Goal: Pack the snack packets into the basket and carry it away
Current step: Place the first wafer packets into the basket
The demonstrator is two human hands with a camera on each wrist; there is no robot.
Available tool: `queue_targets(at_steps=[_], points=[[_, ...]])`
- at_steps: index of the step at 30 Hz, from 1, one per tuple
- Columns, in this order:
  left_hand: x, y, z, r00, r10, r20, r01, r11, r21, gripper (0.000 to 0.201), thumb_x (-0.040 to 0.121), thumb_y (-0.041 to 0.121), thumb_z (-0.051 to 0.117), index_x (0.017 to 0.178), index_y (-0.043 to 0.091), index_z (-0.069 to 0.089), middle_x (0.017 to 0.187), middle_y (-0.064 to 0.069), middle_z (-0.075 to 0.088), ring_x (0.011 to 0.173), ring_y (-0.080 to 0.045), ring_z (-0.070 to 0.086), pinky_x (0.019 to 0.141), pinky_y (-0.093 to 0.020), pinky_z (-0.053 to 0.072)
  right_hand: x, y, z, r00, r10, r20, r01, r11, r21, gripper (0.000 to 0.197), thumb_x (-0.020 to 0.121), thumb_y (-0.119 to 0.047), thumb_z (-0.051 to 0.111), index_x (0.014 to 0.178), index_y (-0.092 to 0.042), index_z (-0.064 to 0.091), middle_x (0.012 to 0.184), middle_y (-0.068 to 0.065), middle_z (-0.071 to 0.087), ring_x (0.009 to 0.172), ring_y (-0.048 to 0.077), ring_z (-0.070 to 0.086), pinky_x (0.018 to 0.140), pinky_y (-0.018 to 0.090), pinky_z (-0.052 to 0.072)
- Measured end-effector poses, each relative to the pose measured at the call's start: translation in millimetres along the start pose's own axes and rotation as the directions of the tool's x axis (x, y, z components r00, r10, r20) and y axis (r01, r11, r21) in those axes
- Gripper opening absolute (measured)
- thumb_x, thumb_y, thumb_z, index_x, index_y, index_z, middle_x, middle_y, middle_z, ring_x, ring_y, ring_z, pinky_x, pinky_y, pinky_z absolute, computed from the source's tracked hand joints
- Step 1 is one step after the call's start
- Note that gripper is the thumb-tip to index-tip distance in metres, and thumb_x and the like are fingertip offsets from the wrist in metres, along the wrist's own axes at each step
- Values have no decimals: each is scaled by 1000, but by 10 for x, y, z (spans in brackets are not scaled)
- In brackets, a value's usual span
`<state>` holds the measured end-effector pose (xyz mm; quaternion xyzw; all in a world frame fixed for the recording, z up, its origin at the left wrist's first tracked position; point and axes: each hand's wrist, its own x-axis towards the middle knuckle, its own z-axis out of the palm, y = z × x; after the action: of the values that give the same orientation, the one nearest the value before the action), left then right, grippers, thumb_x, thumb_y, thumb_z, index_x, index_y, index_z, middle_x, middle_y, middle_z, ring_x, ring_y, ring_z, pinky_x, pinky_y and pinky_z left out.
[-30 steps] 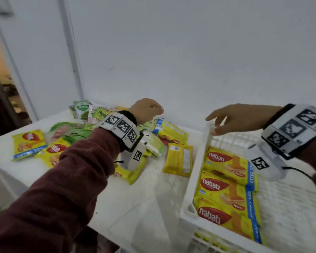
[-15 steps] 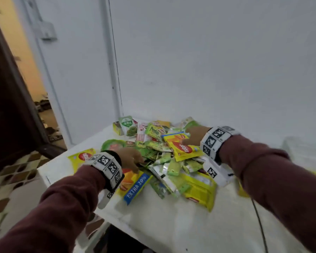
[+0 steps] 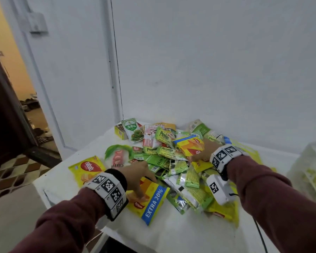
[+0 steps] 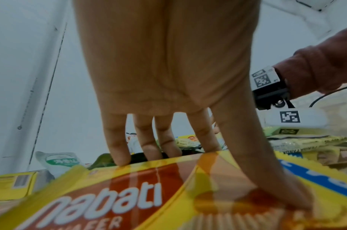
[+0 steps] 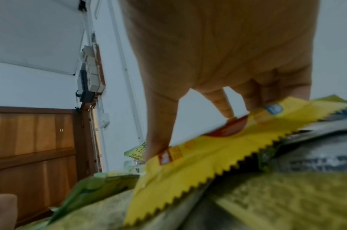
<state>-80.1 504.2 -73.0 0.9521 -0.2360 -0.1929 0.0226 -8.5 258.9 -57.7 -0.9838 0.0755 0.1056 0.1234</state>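
Snack packets lie in a loose heap on the white table; they look light, thin and crinkly with slick foil, likely to slide over each other, so a pinch across a flat face or sealed edge seems best. Left hand pinches the yellow wafer packet at the near left of the heap: thumb pressed on its printed face, four fingers hooked over its far edge. Right hand grips a second yellow packet on top of the heap toward the wall, thumb and fingers clamped round it, zigzag edge sticking out toward the wrist. Basket is not clearly in view; only a blurred pale shape at the far right.
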Motion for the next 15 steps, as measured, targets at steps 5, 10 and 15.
queue_targets(at_steps=[5, 10, 15], points=[[56, -35, -49, 1000, -20, 8, 20, 1000, -21, 54, 70, 23, 78, 120, 19, 57, 107, 1, 37, 111, -22, 43, 93, -31, 41, 16, 83, 29, 999, 50, 9, -51, 994, 95, 110, 50, -64, 77, 132, -5, 36, 126, 9, 52, 114, 27, 51, 97, 42, 44], [75, -112, -182, 1000, -7, 8, 9, 975, -222, 36, 74, 17, 74, 89, 31, 44, 99, 0, 52, 90, -17, 50, 75, -26, 40, -119, 158, -48, 999, -5, -33, 12, 980, 197, 106, 62, -39, 82, 142, -5, 21, 142, 11, 39, 129, 28, 40, 100, 36, 38], [50, -49, -483, 982, 25, -187, -92, 928, -362, 36, 83, 18, 67, 111, 25, 45, 102, 2, 52, 83, -9, 51, 73, -20, 42, -203, 386, -472, 984, -75, -161, 150, 838, 524, 67, 72, -30, 77, 125, -6, 44, 112, 11, 58, 92, 23, 60, 73, 29, 48]])
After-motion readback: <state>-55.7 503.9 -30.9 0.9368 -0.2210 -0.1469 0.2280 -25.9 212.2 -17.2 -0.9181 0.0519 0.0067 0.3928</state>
